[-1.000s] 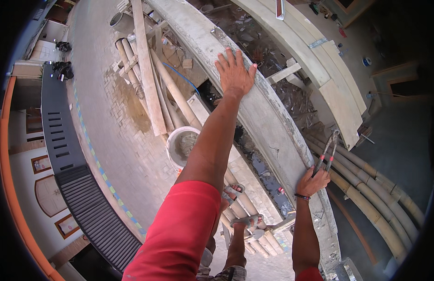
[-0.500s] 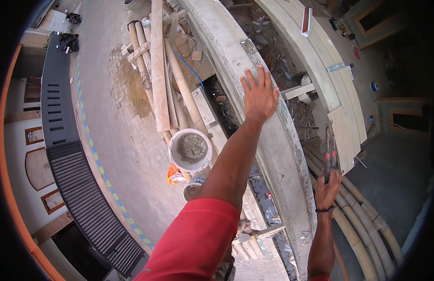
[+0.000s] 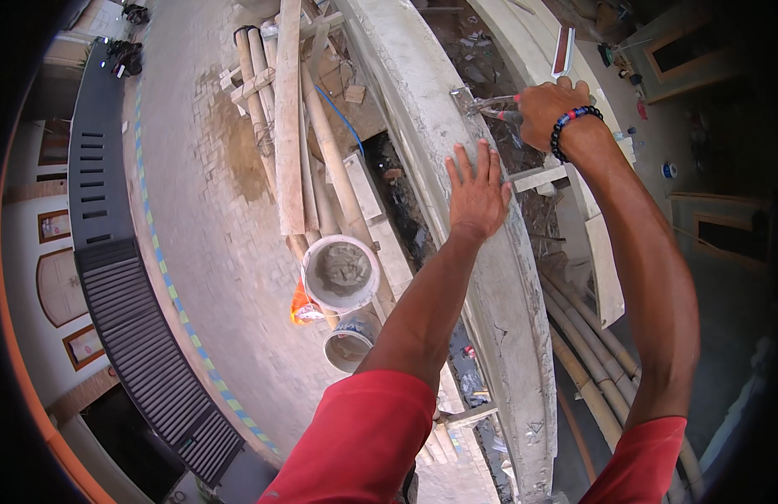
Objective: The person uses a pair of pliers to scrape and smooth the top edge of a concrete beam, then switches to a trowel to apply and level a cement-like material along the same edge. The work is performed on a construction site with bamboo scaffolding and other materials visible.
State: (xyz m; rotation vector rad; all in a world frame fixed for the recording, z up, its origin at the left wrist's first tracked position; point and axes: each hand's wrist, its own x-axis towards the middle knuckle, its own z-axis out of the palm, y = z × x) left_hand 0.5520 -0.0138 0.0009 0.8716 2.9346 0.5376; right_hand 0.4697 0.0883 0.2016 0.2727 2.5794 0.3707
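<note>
My left hand (image 3: 480, 195) rests flat, fingers spread, on the top of a long, curved grey concrete beam (image 3: 490, 277). Beyond it, my right hand (image 3: 557, 111) is closed around a pliers-like tool (image 3: 495, 104) with two metal arms and red marks near the grip. The tool points left, its tip at a small metal piece (image 3: 463, 99) on the beam's right edge. Whether the tip grips that piece is too small to tell. A beaded bracelet (image 3: 565, 130) circles my right wrist.
Left of the beam stand a bucket of wet grey mortar (image 3: 341, 273) and a second bucket (image 3: 349, 346). Bamboo poles and a wooden plank (image 3: 290, 134) lie beyond them. A debris-strewn gap separates the beam from pale boards on the right; more bamboo (image 3: 584, 370) lies below.
My right hand has swung up and left with the pliers-like tool, from beside the boards to the beam's edge. My left hand stays on the beam. The view has shifted slightly.
</note>
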